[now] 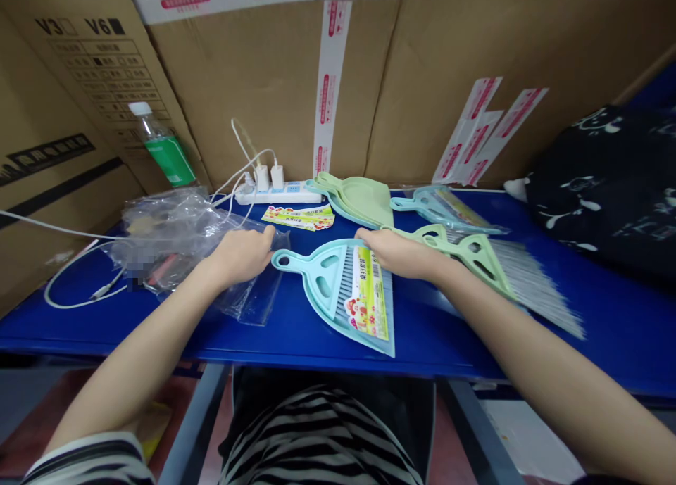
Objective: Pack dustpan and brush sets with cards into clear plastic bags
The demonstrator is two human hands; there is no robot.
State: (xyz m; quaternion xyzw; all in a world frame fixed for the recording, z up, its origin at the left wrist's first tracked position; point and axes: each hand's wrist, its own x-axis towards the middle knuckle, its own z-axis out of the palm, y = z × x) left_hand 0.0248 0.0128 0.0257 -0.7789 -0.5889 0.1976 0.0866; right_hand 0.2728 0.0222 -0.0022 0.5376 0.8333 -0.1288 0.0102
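Near the table's middle is a light blue dustpan (pixel 315 310) with a matching small brush (pixel 326 281) nested in it. A printed card (pixel 370 295) lies over the brush's bristles. My right hand (pixel 389 249) is closed on the far corner of this dustpan, thumb by the card's top. Left of the dustpan handle, my left hand (pixel 246 251) is closed on a clear plastic bag (pixel 258 298), whose film shows on both sides of the fingers. More crumpled clear plastic (pixel 169 221) spreads to the left.
Behind are green dustpans (pixel 364 196), loose cards (pixel 298 217) and a power strip (pixel 288 193) with white cables. Green brushes (pixel 483 260) and a bagged blue set (pixel 448 207) lie right. A bottle (pixel 167 154) stands back left; cardboard (pixel 264 84) walls the table (pixel 327 362).
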